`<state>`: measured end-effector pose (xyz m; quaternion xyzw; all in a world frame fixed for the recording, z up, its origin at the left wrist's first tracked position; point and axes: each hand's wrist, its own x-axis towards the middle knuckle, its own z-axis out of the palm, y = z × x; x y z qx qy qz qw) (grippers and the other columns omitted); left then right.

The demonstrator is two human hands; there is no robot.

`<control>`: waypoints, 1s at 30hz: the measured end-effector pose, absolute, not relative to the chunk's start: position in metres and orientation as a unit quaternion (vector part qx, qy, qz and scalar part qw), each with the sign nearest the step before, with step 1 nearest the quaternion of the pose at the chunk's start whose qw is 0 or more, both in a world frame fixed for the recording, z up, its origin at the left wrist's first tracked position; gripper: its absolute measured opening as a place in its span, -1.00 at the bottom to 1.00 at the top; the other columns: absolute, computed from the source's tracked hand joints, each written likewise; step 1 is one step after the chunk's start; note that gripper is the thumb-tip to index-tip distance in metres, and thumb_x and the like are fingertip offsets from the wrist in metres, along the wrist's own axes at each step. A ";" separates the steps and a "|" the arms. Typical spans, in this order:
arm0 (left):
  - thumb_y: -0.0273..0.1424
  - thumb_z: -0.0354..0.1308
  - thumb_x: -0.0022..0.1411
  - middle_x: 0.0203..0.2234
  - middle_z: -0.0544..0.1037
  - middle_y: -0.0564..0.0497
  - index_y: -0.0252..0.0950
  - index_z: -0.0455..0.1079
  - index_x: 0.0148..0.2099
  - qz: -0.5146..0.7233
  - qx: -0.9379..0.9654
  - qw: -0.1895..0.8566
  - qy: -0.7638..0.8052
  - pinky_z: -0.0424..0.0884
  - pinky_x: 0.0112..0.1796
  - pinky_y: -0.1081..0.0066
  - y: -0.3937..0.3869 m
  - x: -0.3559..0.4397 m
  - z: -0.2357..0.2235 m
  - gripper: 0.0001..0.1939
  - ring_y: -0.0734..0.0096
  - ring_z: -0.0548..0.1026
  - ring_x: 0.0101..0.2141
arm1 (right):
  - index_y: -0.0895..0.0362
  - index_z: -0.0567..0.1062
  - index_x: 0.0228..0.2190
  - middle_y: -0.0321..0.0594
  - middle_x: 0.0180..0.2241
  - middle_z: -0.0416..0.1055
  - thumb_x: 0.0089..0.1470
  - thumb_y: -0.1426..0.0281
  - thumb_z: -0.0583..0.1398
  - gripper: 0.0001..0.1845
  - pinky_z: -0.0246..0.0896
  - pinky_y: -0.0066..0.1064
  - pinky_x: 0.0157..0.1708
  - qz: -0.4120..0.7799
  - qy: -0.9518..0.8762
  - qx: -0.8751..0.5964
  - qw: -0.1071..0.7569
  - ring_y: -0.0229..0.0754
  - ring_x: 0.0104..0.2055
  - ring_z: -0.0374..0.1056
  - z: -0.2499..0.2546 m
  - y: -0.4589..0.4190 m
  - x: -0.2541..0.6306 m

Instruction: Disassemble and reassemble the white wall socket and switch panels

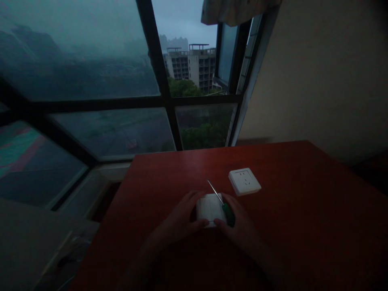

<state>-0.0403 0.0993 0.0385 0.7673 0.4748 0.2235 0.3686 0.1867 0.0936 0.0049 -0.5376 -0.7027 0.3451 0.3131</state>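
A white wall switch [209, 207] lies between my two hands on the reddish-brown table. My left hand [185, 214] grips its left side, thumb at the near edge and fingers at the far edge. From the right, my right hand [238, 216] holds the same switch, its thumb also on the near edge. A screwdriver with a green handle [228, 214] rests in my right hand, its thin metal shaft slanting over the switch toward the far left. Beyond my right hand sits a white wall socket [245, 181], face up and touched by neither hand.
The reddish-brown table [303, 202] spreads around my hands, its far edge near dark-framed windows [169, 99]. One pane stands open at the right. A pale wall [306, 76] rises behind the table's right side. Below the left edge are dim objects I cannot make out.
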 end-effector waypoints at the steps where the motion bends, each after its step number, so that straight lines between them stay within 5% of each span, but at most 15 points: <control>1: -0.30 0.29 0.11 0.22 0.19 -0.08 -0.09 0.08 0.29 0.225 0.766 0.366 0.479 0.16 0.18 0.11 0.099 -0.040 0.038 -0.26 0.08 0.19 0.19 | 0.09 0.23 0.16 -0.05 0.18 0.24 -0.03 0.25 0.25 -0.28 0.10 -0.10 0.17 0.346 -0.702 -0.536 0.317 0.02 0.19 0.19 0.004 0.094 0.187; 10: -0.26 0.34 0.04 0.27 0.09 -0.16 -0.16 0.03 0.32 0.229 0.749 0.337 0.522 0.11 0.19 0.02 0.099 -0.038 0.031 -0.14 0.00 0.10 0.24 | 0.13 0.41 -0.01 -0.02 0.00 0.43 0.14 0.17 0.09 -0.55 0.25 -0.13 0.02 0.345 -0.658 -0.573 0.347 0.02 0.03 0.35 0.006 0.101 0.195; 30: -0.28 0.38 -0.05 0.20 0.20 -0.18 -0.26 0.14 0.25 0.268 0.766 0.232 0.536 0.14 0.17 0.09 0.144 0.007 0.020 -0.17 0.01 0.19 0.19 | 0.16 0.39 0.03 -0.03 -0.07 0.50 0.14 0.08 0.00 -0.44 0.36 -0.17 -0.09 0.239 -0.605 -0.711 0.267 -0.01 -0.11 0.46 -0.007 0.078 0.273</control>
